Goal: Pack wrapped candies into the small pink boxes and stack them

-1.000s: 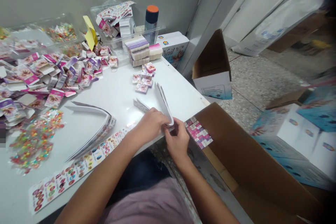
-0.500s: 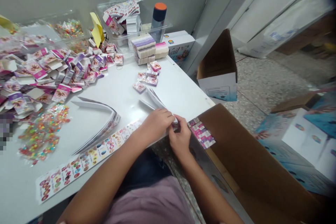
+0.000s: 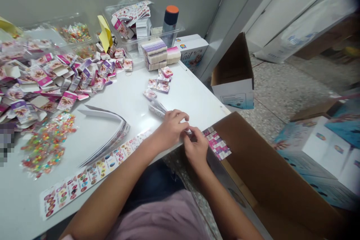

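At the table's front edge, my left hand (image 3: pixel 173 128) closes over a thin bundle of sticker sheets (image 3: pixel 157 107). The bundle's loose ends fan out to the upper left of that hand. My right hand (image 3: pixel 197 147) pinches the bundle's other end, near the left fingertips; the fingers partly hide it. A long sticker strip (image 3: pixel 91 174) lies flat along the front edge, left of my hands. Behind it rests a bent stack of sticker sheets (image 3: pixel 119 129). Several small filled boxes (image 3: pixel 163 87) sit beyond my hands.
Small flat cartons (image 3: pixel 67 78) are heaped at the left, behind bags of colourful beads (image 3: pixel 46 142). Stacked cards (image 3: pixel 154 54), a clear tray (image 3: pixel 126 45) and an orange-capped bottle (image 3: pixel 170 20) stand at the back. An open cardboard box (image 3: pixel 253 165) adjoins the table at right.
My left fingers have lifted and spread a little from the bundle's near end. My right hand has shifted slightly down and right. The bundle's loose ends have turned and drawn closer together.
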`<control>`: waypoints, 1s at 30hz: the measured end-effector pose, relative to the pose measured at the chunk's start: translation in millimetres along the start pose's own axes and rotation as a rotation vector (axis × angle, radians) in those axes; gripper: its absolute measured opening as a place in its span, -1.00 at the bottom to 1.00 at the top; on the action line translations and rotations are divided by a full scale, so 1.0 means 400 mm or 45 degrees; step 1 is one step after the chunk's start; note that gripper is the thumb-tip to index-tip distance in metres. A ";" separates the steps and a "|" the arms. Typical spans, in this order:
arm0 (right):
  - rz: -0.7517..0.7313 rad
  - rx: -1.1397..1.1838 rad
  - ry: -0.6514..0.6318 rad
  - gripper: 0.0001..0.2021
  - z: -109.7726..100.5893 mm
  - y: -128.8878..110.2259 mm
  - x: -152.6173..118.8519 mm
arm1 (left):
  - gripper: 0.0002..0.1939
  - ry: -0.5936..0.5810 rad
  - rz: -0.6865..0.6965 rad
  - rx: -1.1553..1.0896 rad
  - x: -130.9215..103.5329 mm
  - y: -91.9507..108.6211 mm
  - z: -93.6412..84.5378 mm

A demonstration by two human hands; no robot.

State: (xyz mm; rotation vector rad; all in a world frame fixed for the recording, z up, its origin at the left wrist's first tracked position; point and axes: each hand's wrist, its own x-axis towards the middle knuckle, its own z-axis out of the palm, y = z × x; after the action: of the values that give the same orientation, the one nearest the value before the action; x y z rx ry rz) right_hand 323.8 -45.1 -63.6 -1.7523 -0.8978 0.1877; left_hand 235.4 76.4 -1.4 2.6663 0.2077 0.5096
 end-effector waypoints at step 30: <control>-0.290 -0.344 -0.409 -0.79 -0.110 -0.027 0.084 | -0.79 -0.091 -0.358 0.390 -0.075 -0.033 -0.134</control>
State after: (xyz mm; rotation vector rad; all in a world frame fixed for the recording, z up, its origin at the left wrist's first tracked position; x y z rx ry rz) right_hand 365.7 -55.3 -27.2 -1.8797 -1.4026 0.2091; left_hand 186.7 101.7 28.6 2.8744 0.6771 0.3117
